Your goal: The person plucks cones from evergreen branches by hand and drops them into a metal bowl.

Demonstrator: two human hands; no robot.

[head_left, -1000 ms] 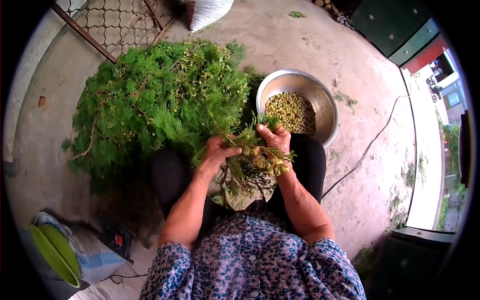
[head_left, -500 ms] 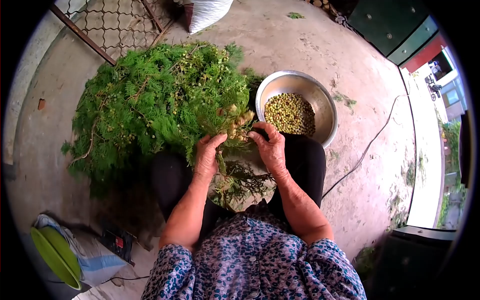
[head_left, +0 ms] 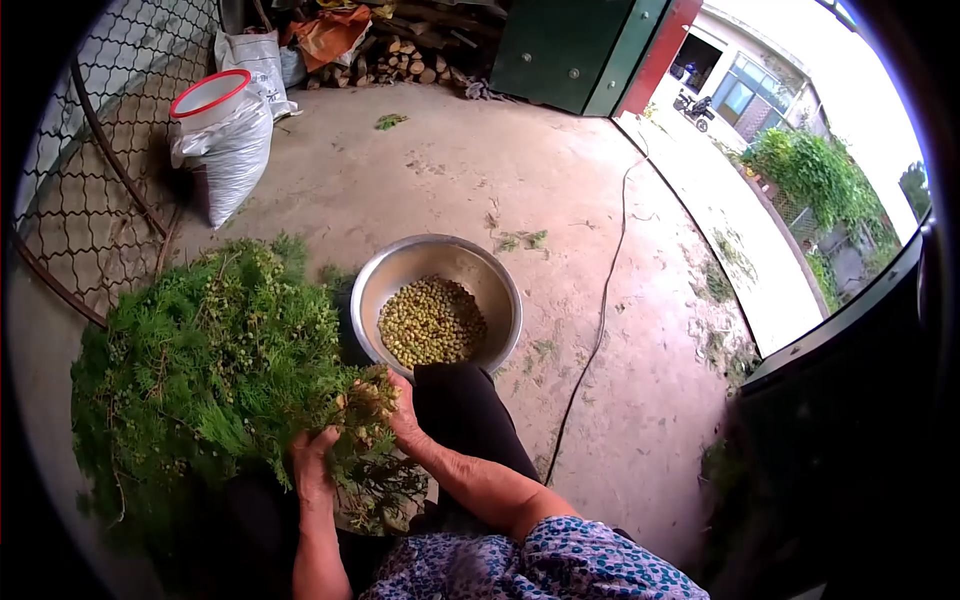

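A leafy conifer sprig (head_left: pixel 366 402) with dry brownish and yellow-green cones is between my hands, above my lap. My left hand (head_left: pixel 316 452) grips its stem side, thumb and fingers closed. My right hand (head_left: pixel 403 412) is closed at the sprig's cone-bearing tip; its fingertips are partly hidden behind the foliage. Just beyond the right hand is a wide metal basin (head_left: pixel 508 300), holding many small round yellow-green and brownish seeds or cones (head_left: pixel 430 322). To the left lies a large heap of green conifer branches (head_left: pixel 205 370), touching or overlapping the sprig.
A white sack (head_left: pixel 238 150) topped by a red-rimmed tub (head_left: pixel 210 95) stands beside a wire mesh panel (head_left: pixel 100 200). Behind are stacked firewood (head_left: pixel 405 65) and a green metal door (head_left: pixel 560 50). A black cable (head_left: pixel 603 320) runs across the concrete floor.
The view has swung up and to the right, showing the sack, firewood and doorway. Both hands are still at the sprig, and my right hand now sits closer to the left one.
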